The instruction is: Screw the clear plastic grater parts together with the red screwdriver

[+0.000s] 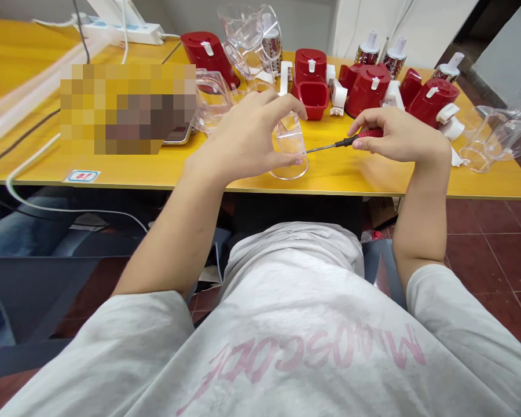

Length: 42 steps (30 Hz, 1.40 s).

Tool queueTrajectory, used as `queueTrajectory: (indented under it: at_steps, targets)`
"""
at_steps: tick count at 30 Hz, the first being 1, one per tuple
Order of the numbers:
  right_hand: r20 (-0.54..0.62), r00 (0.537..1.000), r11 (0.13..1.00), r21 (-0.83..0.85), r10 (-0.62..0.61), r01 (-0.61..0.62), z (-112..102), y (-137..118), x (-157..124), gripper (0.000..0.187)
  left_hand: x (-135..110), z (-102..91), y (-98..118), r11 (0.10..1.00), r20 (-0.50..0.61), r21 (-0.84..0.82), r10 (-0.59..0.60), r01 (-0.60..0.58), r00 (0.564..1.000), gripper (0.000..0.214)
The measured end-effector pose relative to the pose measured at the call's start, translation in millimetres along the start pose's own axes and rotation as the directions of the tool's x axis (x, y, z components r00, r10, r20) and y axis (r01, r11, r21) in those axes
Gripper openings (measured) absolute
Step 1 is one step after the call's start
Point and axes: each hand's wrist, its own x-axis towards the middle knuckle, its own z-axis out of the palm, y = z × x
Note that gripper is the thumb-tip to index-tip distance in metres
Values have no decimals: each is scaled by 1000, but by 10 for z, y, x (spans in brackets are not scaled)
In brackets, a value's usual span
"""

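Note:
My left hand (pixel 247 136) curves around a clear plastic container (pixel 292 142), thumb at its near side and fingers over the top. The container rests near the table's front edge. In my right hand (pixel 399 134) is a screwdriver (pixel 345 142) with a red and black handle. Its metal shaft points left, and the tip meets or nearly meets the container's right side. Whether the tip touches anything there, I cannot tell. Just behind the container stands a red plastic housing (pixel 311 63) with an open red compartment at its front.
More red housings (pixel 369 92) and metal grater drums (pixel 395 55) stand along the back right. Clear containers lie at the right end (pixel 495 139) and back middle (pixel 247 35). A power strip (pixel 121 30) and cables lie left. A phone (pixel 179 135) sits beside a blurred patch.

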Motion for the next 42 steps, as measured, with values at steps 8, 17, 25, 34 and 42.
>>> queueTrajectory:
  at_steps: [8,17,25,34,42]
  targets:
    - [41,996,972,-226,76,-65,-31,-74,-4,37,5,-6,4,1000,25,13,-2,1,1000,60]
    - [21,1000,997,-78,-14,16,-18,6,-42,33,4,-7,17,1000,27,8,1,-1,1000,57]
    - [14,998,962,-269,55,-49,21,-27,3,33,6,5,-9,1000,13,12,-11,10,1000,60]
    - [22,1000,975,-222,10,-5,-6,31,14,21,14,6,0,1000,12,0,-16,16,1000,57]
    - [-22,1000,971,-240,17,-22,24,-70,2,32,9,-19,35,1000,25,12,-8,8,1000,62]
